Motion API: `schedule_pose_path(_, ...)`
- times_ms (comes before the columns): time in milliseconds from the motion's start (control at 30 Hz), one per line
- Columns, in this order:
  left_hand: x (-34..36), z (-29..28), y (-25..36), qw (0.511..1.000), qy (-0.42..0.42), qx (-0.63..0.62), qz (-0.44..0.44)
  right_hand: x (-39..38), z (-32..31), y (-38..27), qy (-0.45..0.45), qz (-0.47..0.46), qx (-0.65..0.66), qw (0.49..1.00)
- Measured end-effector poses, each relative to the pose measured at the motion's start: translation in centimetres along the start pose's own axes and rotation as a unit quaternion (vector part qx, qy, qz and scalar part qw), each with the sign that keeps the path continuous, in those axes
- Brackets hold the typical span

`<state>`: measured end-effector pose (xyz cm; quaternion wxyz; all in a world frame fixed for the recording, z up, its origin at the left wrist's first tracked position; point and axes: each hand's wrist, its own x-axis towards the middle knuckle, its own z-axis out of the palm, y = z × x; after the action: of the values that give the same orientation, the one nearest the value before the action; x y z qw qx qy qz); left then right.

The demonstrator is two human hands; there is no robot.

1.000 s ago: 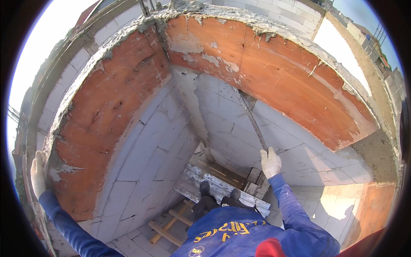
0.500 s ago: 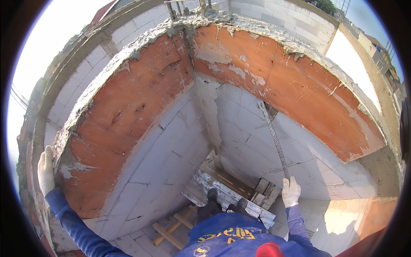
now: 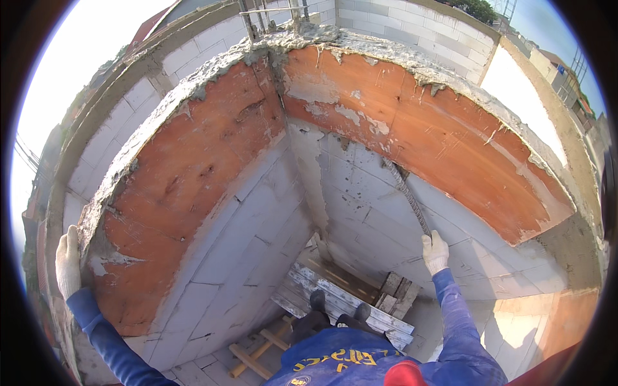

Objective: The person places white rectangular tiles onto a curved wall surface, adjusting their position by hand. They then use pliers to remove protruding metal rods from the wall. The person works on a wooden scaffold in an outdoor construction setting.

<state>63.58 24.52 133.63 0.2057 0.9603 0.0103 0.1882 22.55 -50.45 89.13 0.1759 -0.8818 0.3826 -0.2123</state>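
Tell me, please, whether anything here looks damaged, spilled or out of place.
Yes: ragged grey cement spills over the top edges of the orange panels, and pale smears mark them, looking untidy beside the plainer block walls.

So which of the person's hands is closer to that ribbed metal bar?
The right. The right hand grips the lower end of the ribbed metal bar; the left hand is well away, at the rough concrete edge on the far left.

Bright daylight, sky [image 3: 72, 67] glaring white at left (strong fisheye bending).
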Motion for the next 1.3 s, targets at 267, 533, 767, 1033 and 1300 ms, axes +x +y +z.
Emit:
schedule_pose_path(267,-3.8,1.4,4.4,0.925,0.340,0.145,0.083,-10.6,-4.2,-13.2,-0.069,0.119,0.055,0.989)
schedule_pose_path(533,-24.3,19.0,42.2,0.709,-0.089,-0.336,0.613,-9.8,-5.5,-14.3,-0.089,0.152,0.071,0.982)
schedule_pose_path(767,-32.5,21.4,61.7,0.574,0.004,-0.410,0.709,-9.8,-4.2,-13.5,-0.060,0.111,0.080,0.989)
schedule_pose_path(1033,-33.9,19.3,62.8,0.598,-0.110,-0.403,0.684,-8.4,-4.1,-11.1,-0.031,0.102,0.047,0.993)
schedule_pose_path(1300,-33.6,19.9,62.3,0.612,-0.112,-0.406,0.669,-6.8,-8.6,-1.3,0.008,0.054,-0.022,0.998)
